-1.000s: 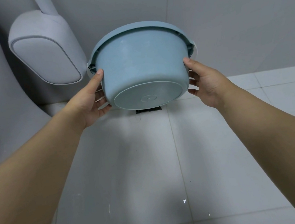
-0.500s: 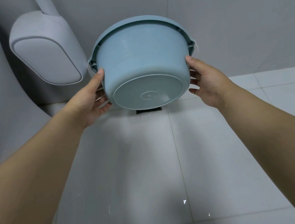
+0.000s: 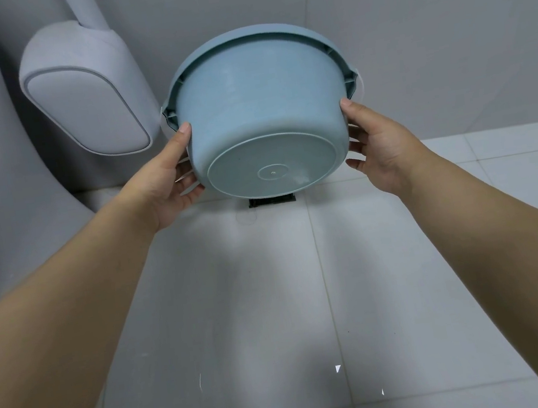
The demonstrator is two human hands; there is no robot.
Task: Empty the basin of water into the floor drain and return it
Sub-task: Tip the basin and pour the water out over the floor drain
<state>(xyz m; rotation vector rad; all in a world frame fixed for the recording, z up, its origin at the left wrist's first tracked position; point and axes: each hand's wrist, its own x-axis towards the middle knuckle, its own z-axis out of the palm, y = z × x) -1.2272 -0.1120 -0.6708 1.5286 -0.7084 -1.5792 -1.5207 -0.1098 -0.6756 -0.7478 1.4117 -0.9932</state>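
A: Where is the basin (image 3: 260, 101) at this moment?

B: It is held up in the air in front of the grey wall (image 3: 426, 26), tipped far over so its round underside faces the camera and its mouth faces the wall. The rim shows as an arc along the top. Directly below its lower edge, a strip of the dark floor drain (image 3: 271, 200) shows on the tiled floor (image 3: 241, 311), close to where floor meets wall.

A: And how does the person hold it?

B: With both hands, one on each side. The left hand (image 3: 168, 186) presses on the basin's left wall, thumb lying up along the side near the rim and the fingers curled toward the base. The right hand (image 3: 381, 150) mirrors it on the right wall, thumb high and fingers (image 3: 355, 148) spread against the lower side. So each grip is open-palmed and pressed against the basin, clamping it between them rather than closing round it.

A: Is water coming out?

B: That cannot be told; the mouth is turned away. A pale patch sits on the underside near its lower right.

A: Anything else nearby?

B: A grey padded fixture (image 3: 84, 102) on a post, left of the basin, near the left hand but apart from it.
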